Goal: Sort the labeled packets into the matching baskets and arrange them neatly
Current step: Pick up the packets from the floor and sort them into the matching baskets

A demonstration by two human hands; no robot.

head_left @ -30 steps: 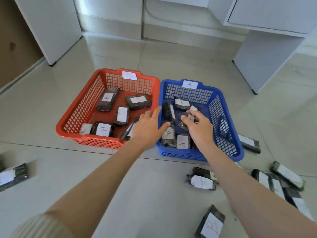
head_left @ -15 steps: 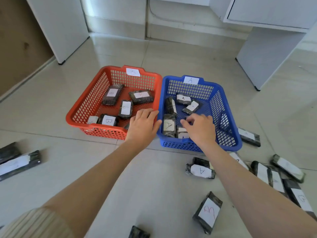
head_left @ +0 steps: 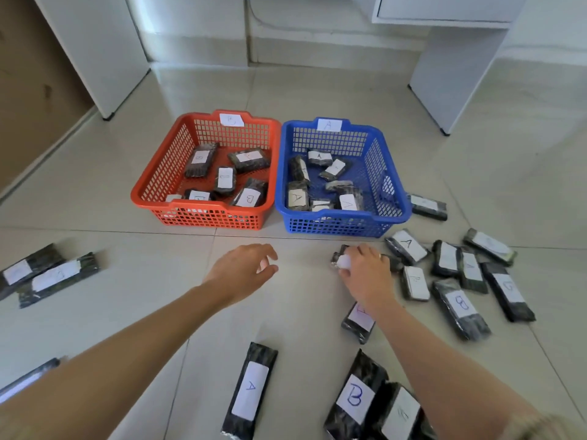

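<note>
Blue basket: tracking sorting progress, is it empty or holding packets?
Holding packets: several dark A-labelled packets lie inside the blue basket.

- An indoor room of a home or small office is indicated; which of the two cannot be determined.
- A glossy beige tiled floor is noted throughout.
- A white furniture panel and a white desk unit are seen standing on it.
- A cable is run along the white wall.
- A brown panel is observed at the left.
</note>
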